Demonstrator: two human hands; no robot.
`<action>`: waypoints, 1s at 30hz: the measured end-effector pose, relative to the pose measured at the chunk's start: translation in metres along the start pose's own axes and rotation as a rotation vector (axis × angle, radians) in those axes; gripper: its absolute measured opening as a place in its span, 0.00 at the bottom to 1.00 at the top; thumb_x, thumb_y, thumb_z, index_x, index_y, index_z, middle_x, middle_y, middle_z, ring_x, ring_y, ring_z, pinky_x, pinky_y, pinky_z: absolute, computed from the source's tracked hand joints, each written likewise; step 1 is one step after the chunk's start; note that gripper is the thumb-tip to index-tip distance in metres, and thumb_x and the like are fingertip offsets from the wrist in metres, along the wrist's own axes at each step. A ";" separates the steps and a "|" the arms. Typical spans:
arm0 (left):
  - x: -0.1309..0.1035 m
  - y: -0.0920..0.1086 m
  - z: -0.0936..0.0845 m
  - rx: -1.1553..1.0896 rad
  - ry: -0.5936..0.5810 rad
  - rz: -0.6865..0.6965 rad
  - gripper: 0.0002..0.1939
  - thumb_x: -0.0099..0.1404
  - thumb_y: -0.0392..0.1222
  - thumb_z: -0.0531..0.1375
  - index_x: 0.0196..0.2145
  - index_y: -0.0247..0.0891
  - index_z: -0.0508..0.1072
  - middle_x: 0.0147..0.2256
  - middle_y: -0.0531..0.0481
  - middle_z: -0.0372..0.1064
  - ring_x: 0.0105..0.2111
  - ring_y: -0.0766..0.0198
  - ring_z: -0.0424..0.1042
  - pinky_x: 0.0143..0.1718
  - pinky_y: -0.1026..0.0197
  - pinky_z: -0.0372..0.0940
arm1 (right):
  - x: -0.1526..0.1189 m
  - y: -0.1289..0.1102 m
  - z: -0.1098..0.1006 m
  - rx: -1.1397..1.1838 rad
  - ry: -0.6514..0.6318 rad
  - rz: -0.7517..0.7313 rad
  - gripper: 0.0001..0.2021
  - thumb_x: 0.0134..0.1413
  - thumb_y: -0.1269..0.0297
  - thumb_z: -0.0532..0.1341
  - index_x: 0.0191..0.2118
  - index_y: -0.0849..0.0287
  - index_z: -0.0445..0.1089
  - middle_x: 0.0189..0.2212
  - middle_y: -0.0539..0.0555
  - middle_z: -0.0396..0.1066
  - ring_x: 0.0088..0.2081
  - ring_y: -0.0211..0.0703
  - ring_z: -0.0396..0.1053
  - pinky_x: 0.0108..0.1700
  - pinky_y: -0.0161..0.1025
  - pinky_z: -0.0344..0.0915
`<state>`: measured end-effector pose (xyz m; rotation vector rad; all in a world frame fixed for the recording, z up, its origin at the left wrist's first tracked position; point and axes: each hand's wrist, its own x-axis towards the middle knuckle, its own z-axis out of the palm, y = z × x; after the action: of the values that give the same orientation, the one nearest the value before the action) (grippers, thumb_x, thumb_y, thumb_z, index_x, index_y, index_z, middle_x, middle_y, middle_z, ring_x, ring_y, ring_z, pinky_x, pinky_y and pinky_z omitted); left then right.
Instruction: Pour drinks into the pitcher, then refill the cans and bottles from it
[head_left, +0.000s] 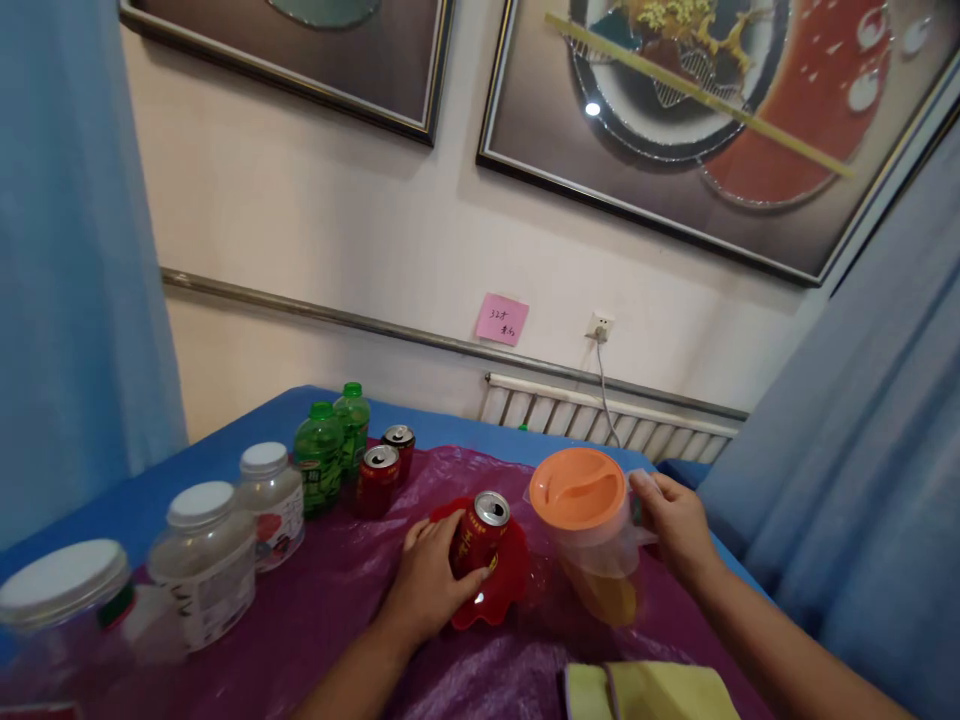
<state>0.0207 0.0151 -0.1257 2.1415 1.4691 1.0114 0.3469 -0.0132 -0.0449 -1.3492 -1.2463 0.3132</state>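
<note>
My left hand point(427, 580) is wrapped round a red drink can point(478, 535), whose silver top has an open mouth. The can is upright on or just over a red wavy-edged dish point(499, 595); I cannot tell whether it touches. My right hand point(673, 525) grips the handle of a clear plastic pitcher point(596, 570) with an orange lid. Yellowish liquid shows low inside the pitcher, which leans slightly. Whether its base rests on the purple sheet point(337, 620) is unclear.
On the left stand clear jars with white lids point(202, 560), green bottles point(320, 460) and two more cans point(377, 483). A folded yellow cloth point(652, 690) lies at the front. Blue curtains point(75, 250) hang at both sides; a radiator point(570, 405) is behind.
</note>
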 end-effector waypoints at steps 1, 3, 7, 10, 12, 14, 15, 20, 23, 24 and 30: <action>-0.001 0.001 0.000 -0.002 -0.007 0.002 0.32 0.54 0.48 0.68 0.55 0.40 0.69 0.55 0.41 0.73 0.56 0.45 0.69 0.62 0.42 0.54 | 0.002 -0.005 0.000 -0.011 -0.036 0.012 0.28 0.49 0.37 0.65 0.19 0.55 0.57 0.16 0.42 0.50 0.20 0.34 0.48 0.19 0.33 0.49; -0.002 0.003 -0.001 -0.013 -0.021 0.008 0.31 0.54 0.47 0.68 0.55 0.40 0.69 0.54 0.41 0.74 0.56 0.45 0.69 0.63 0.41 0.51 | 0.006 -0.013 0.002 -0.014 -0.092 0.037 0.28 0.47 0.37 0.66 0.18 0.54 0.57 0.16 0.42 0.50 0.20 0.34 0.48 0.20 0.33 0.49; -0.003 0.005 -0.003 -0.046 -0.032 0.018 0.30 0.55 0.46 0.68 0.55 0.41 0.69 0.53 0.43 0.75 0.56 0.48 0.70 0.65 0.42 0.48 | 0.011 -0.023 0.007 -0.104 -0.138 0.003 0.28 0.45 0.36 0.66 0.18 0.55 0.59 0.16 0.44 0.51 0.21 0.35 0.50 0.21 0.34 0.49; -0.004 0.004 -0.002 -0.059 -0.029 0.005 0.31 0.54 0.47 0.68 0.55 0.42 0.69 0.53 0.43 0.75 0.56 0.48 0.70 0.65 0.42 0.47 | 0.012 -0.027 0.009 -0.160 -0.144 -0.018 0.28 0.44 0.35 0.65 0.17 0.55 0.58 0.17 0.44 0.50 0.21 0.35 0.50 0.22 0.34 0.49; -0.005 0.004 -0.002 -0.067 -0.033 -0.002 0.32 0.54 0.47 0.69 0.56 0.42 0.69 0.54 0.43 0.75 0.57 0.48 0.70 0.65 0.43 0.47 | 0.013 -0.028 0.011 -0.187 -0.148 -0.040 0.28 0.44 0.36 0.65 0.17 0.55 0.57 0.17 0.44 0.49 0.22 0.35 0.49 0.22 0.34 0.49; -0.005 0.005 -0.002 -0.073 -0.039 -0.003 0.33 0.53 0.46 0.69 0.56 0.42 0.69 0.54 0.43 0.75 0.57 0.48 0.70 0.65 0.43 0.47 | 0.013 -0.029 0.012 -0.207 -0.151 -0.060 0.28 0.45 0.37 0.65 0.17 0.55 0.57 0.18 0.44 0.49 0.22 0.35 0.49 0.23 0.33 0.49; -0.006 0.005 -0.002 -0.074 -0.040 -0.004 0.33 0.53 0.46 0.69 0.56 0.41 0.69 0.54 0.43 0.75 0.56 0.48 0.70 0.65 0.43 0.47 | 0.013 -0.030 0.013 -0.215 -0.149 -0.070 0.28 0.45 0.37 0.65 0.17 0.55 0.57 0.18 0.44 0.49 0.22 0.35 0.49 0.23 0.33 0.49; -0.006 0.004 -0.002 -0.075 -0.045 -0.017 0.33 0.52 0.45 0.70 0.55 0.42 0.70 0.54 0.42 0.75 0.57 0.46 0.70 0.66 0.42 0.46 | 0.013 -0.036 0.018 -0.232 -0.133 -0.104 0.28 0.45 0.37 0.64 0.17 0.54 0.55 0.18 0.44 0.48 0.23 0.36 0.49 0.23 0.34 0.49; -0.007 0.003 0.000 -0.080 -0.046 -0.010 0.32 0.52 0.46 0.70 0.55 0.43 0.70 0.54 0.42 0.74 0.57 0.47 0.70 0.65 0.42 0.46 | 0.012 -0.040 0.020 -0.219 -0.150 -0.086 0.28 0.45 0.37 0.65 0.17 0.54 0.55 0.18 0.44 0.48 0.23 0.36 0.49 0.23 0.34 0.49; -0.007 0.002 0.000 -0.080 -0.041 -0.006 0.32 0.52 0.47 0.70 0.55 0.43 0.70 0.55 0.43 0.74 0.57 0.47 0.70 0.65 0.42 0.46 | 0.012 -0.041 0.020 -0.212 -0.158 -0.078 0.28 0.45 0.37 0.65 0.17 0.54 0.55 0.18 0.44 0.49 0.22 0.36 0.49 0.23 0.34 0.50; -0.007 0.000 0.002 -0.078 -0.027 0.001 0.32 0.52 0.49 0.69 0.54 0.43 0.70 0.53 0.43 0.75 0.55 0.48 0.71 0.64 0.43 0.48 | 0.013 -0.040 0.020 -0.214 -0.180 -0.060 0.27 0.45 0.37 0.65 0.17 0.55 0.57 0.18 0.44 0.50 0.23 0.36 0.50 0.23 0.33 0.50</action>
<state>0.0206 0.0087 -0.1295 2.0928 1.3934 1.0193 0.3172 -0.0034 -0.0098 -1.4867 -1.5017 0.2690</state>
